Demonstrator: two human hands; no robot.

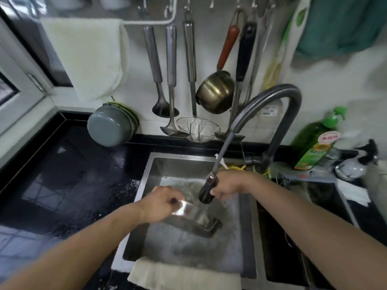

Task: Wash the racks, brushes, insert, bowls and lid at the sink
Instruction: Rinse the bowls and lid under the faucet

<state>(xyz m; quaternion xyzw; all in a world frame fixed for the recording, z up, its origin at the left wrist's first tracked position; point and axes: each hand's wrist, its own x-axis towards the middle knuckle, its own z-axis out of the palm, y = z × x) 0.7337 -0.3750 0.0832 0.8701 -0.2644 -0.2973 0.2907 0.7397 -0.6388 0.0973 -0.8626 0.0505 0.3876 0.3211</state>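
Note:
My left hand (pixel 160 203) grips the near end of a shiny rectangular steel insert (pixel 199 220), tilted inside the left sink basin (pixel 146 185). My right hand (pixel 227 185) holds the dark pull-out spray head (pixel 207 190), drawn from the arched faucet (pixel 278 114) on its grey hose. The head points down at the insert and water splashes over it. Grey bowls (pixel 111 126) lean stacked against the back wall at the left.
Ladles, a wire skimmer (pixel 198 128) and a brass pot (pixel 215 95) hang on the wall above the sink. A green soap bottle (pixel 316 143) stands at the right beside a spray bottle. A cloth (pixel 180 273) drapes over the sink's front edge. The black counter (pixel 73 178) is wet.

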